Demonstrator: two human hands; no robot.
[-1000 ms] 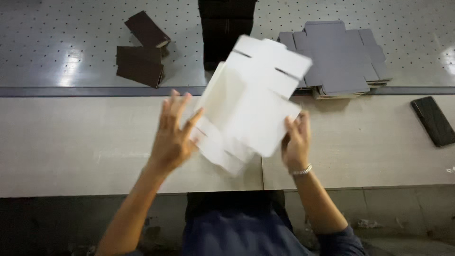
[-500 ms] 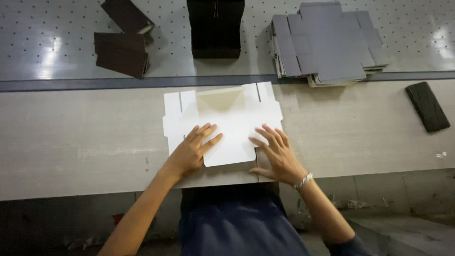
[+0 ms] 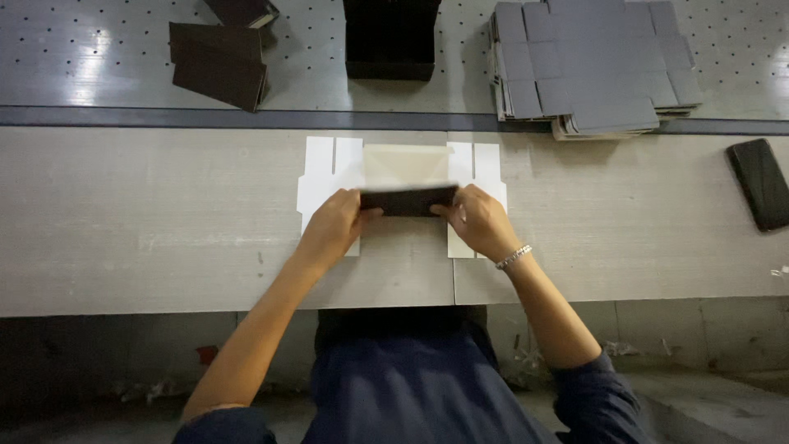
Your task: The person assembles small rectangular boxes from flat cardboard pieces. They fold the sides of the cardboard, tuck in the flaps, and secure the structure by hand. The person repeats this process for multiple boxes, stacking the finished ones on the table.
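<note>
Head view, looking straight down on a pale workbench [image 3: 148,222].

A white die-cut carton blank [image 3: 329,177] lies flat on the bench, inner side up, side tabs spread left and right. Its near flap [image 3: 408,201] is folded up and over; the dark outer face of that flap shows as a blurred band between the 2 hands.

Left hand [image 3: 333,230]: fingers curled close around the left end of the flap, thumb on top, pinching it. Right hand [image 3: 477,222]: same grip at the right end, fingers narrow and closed on the card. A bracelet [image 3: 513,257] sits on the right wrist. Both forearms reach in from the bottom edge.

Behind the bench, a grey perforated table [image 3: 107,49] carries:
- 2 folded dark cartons [image 3: 218,62] at left, a 3rd partly cut off at the top edge
- 1 open black box [image 3: 390,37] at centre
- a stack of flat grey blanks [image 3: 592,66] at right, its front edge just overhanging the seam

A dark phone [image 3: 760,182] lies on the bench well to the right, apart from the work.

Risks, as judged from this view:
- The 2 grips look level, but uneven pull could skew the fold off its score line and crease the panel.
- The spread side tabs are unweighted; the blank could slide on the smooth bench as the flap turns.
- Pinching hard near the corners could dent the card.
</note>
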